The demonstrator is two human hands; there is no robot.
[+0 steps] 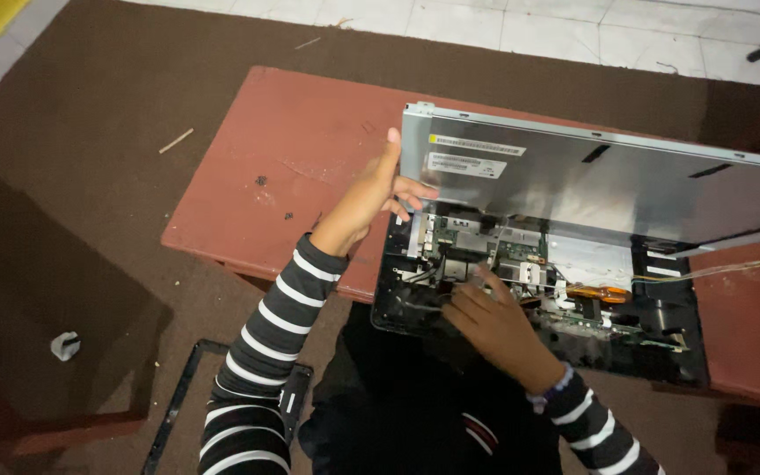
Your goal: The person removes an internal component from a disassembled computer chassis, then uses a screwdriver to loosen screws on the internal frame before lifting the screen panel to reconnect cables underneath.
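Brown carpet (90,202) covered most of the floor, with pale tiles (529,26) beyond it, and on it stood a low reddish table (292,149) that bore the opened device. The largest piece of that device was a grey metal panel (609,189), tilted up on its far edge so that its back faced the camera. Under it lay the black casing (661,347), flat on the table at its near edge, with a green circuit board (477,246) and white flat cables exposed inside. By the look of things the work was well along: the panel was already freed and raised, the inside laid bare, and a black frame (178,396) lay off on the carpet by the person's knee; the board and its cables were judged to be still in place, so the parts within had yet to come out. The left hand (371,198) gripped the panel's left edge, thumb up along the side and fingers curled behind, holding it up. The right hand (490,321) rested on the board area, fingers bent close together at a small part, though whether it pinched anything could not be told. An orange-handled tool (598,293) lay in the casing, and small dark screws (261,180) sat on the table.
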